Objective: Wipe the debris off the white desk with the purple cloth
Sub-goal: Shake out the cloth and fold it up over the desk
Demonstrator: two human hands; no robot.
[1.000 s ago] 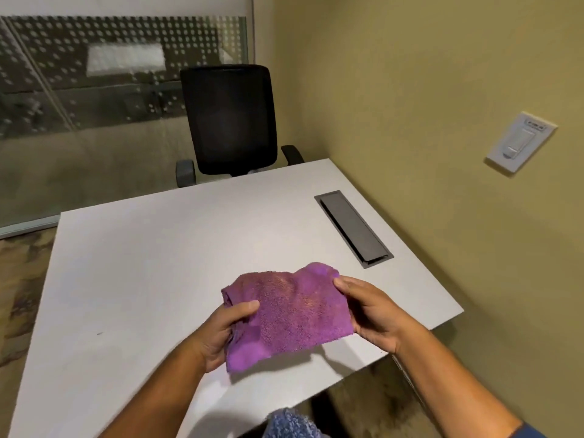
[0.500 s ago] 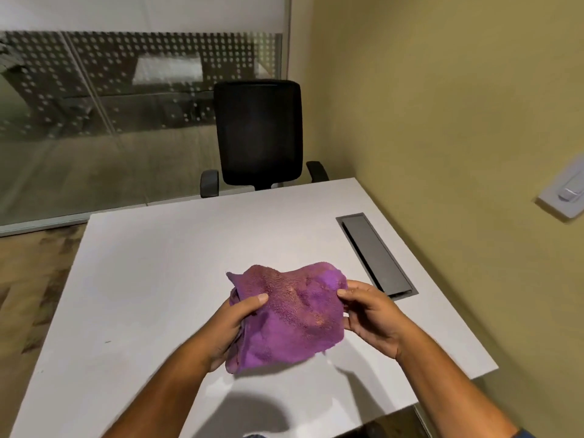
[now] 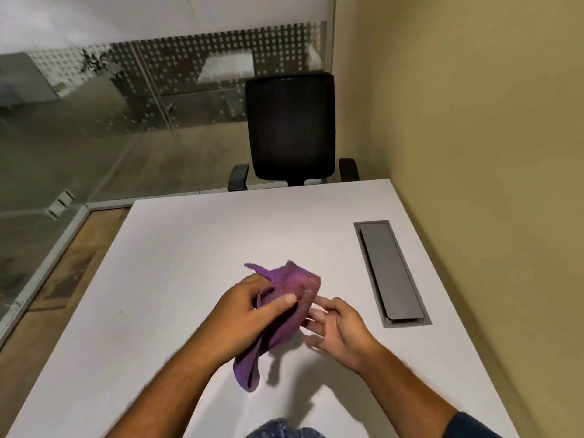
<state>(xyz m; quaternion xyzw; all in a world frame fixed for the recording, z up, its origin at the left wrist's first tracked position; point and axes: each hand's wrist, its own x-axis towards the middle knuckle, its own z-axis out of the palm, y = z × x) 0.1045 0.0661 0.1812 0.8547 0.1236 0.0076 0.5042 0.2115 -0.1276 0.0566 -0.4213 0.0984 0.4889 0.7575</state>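
The purple cloth (image 3: pixel 289 298) is bunched and folded over, hanging just above the white desk (image 3: pixel 177 263) near its middle. My left hand (image 3: pixel 249 311) grips it from the left, thumb pressed on its front. To the right of the cloth, my right hand (image 3: pixel 339 327) has its fingers spread, the fingertips near or just touching the cloth's edge without holding it. A small dark speck (image 3: pixel 120 311) lies on the desk at the left.
A grey cable hatch (image 3: pixel 390 273) is set into the desk at the right, beside the yellow wall (image 3: pixel 489 153). A black office chair (image 3: pixel 290 128) stands behind the far edge. A glass partition (image 3: pixel 94 128) runs along the left, over wooden floor.
The cloth was stretched flat between both hands; now it is gathered in my left hand and my right hand has let go. The view has shifted forward over the desk.
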